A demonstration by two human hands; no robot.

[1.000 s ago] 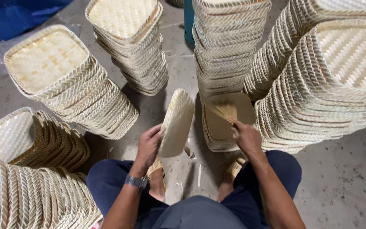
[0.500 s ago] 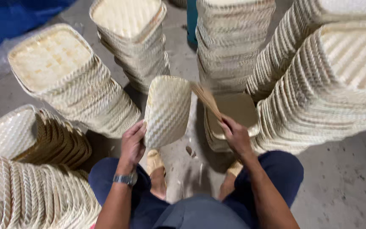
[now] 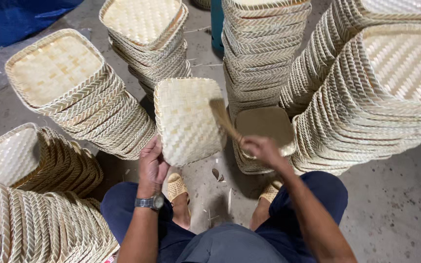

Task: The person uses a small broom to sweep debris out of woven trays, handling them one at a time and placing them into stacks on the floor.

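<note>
Hands grip one woven tray (image 3: 189,119) and one brush (image 3: 224,119).

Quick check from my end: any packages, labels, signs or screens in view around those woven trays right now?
None that I can see: only stacks of woven trays, a blue tarp at the top left and a teal post behind, all without visible labels. The wristwatch face is turned away.

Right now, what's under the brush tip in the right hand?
The brush tip lies over the woven tray, which the left hand holds up. Below the right hand sits a short stack; the tray's far side is hidden.
</note>
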